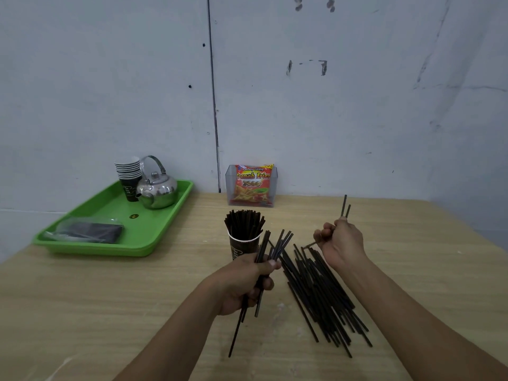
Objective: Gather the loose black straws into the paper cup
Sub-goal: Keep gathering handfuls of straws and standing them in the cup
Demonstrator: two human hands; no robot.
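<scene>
Nearest the camera, two bare forearms reached over a pale wood table (110,312). Left hand (242,284) was closed round a small bunch (264,259) of black straws, gripped near mid-length; lower ends splayed down toward the table, upper ends fanned up beside the cup. Just right of it, the loose pile (324,295) lay flat on the table, straws roughly parallel, running from near the cup back toward the person's right forearm.

Right hand (341,243) sat above the pile's far end, fingers curled shut on a pair of straws (345,207) that stuck up and away past the knuckles.

Paper cup (243,247) stood upright just beyond the left hand, dark, already packed with upright straws.

Farther left, a green tray (154,229) held a dark wrapped packet (90,232), a steel kettle (157,191) and a stack of cups (127,177). At the wall, a clear box (251,185) held a red snack bag.
</scene>
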